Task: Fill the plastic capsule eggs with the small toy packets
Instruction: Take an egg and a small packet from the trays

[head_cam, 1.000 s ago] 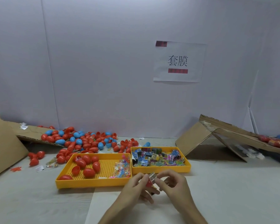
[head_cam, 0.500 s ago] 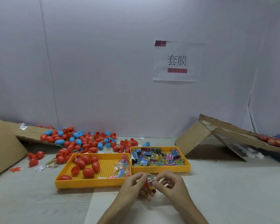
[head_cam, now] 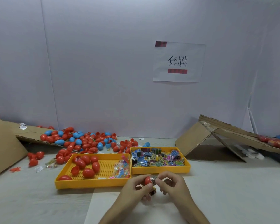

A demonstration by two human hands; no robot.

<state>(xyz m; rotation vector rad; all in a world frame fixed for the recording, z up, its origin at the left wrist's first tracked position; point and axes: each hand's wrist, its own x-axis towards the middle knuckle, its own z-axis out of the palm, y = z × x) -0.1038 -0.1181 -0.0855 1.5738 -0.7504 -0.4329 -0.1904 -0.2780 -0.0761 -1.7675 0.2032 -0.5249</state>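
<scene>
head view:

1. a red capsule egg (head_cam: 148, 180) is held up just in front of the two yellow trays, above a white sheet (head_cam: 103, 206) laid on the table.
2. the egg is gripped by the left hand (head_cam: 136, 188), whose thumb and fingers are curled round it from the left side.
3. a small toy packet (head_cam: 153, 178), silvery with printed stripes, is pinched by the curled fingertips of the right hand (head_cam: 173, 185) and is pressed against the egg's right side; whether it is inside the egg cannot be told.
4. a small dark piece (head_cam: 153, 192) is seen just below the two hands, too small to be identified.
5. loose red eggs (head_cam: 87, 165) and a heap of clear bags of coloured toys (head_cam: 121, 168) are held in the left tray (head_cam: 90, 183).
6. the right tray (head_cam: 160, 170), touching the left one, is filled with many printed packets (head_cam: 157, 157).
7. a pile of red and blue eggs (head_cam: 87, 141) is spread on the table behind the left tray, against the wall.
8. a folded cardboard sheet (head_cam: 194, 139) is propped at the right, and a paper sign (head_cam: 179, 62) is fixed to the wall.
</scene>
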